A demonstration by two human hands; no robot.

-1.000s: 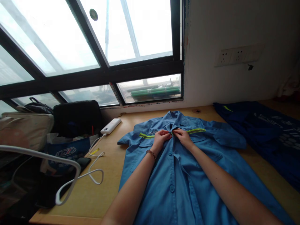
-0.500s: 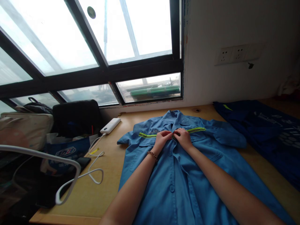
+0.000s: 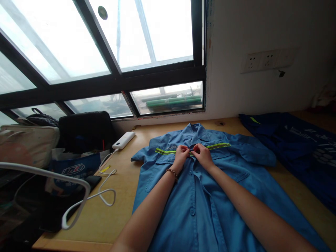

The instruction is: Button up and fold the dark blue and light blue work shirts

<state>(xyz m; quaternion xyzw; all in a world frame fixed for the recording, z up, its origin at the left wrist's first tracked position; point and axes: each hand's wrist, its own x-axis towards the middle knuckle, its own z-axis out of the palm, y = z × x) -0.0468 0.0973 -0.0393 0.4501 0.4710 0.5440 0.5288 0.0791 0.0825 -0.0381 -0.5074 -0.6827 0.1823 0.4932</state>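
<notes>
Currently pinching the front opening (image 3: 195, 169) of a blue shirt (image 3: 181, 197), spread front-up on the counter (image 3: 119, 206) beside a darker garment (image 3: 291, 147), with left hand (image 3: 181, 156) and right hand (image 3: 203, 156) close together at the chest stripe (image 3: 222, 145), well apart from the white power bank (image 3: 124, 140).

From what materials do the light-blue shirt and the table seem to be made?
Light-blue shirt: woven fabric, perhaps cotton or a blend, matte; soft creases and stitched seams suggest this. Table: wood or laminate, smooth-looking; its yellowish-brown top leaves this open.
</notes>
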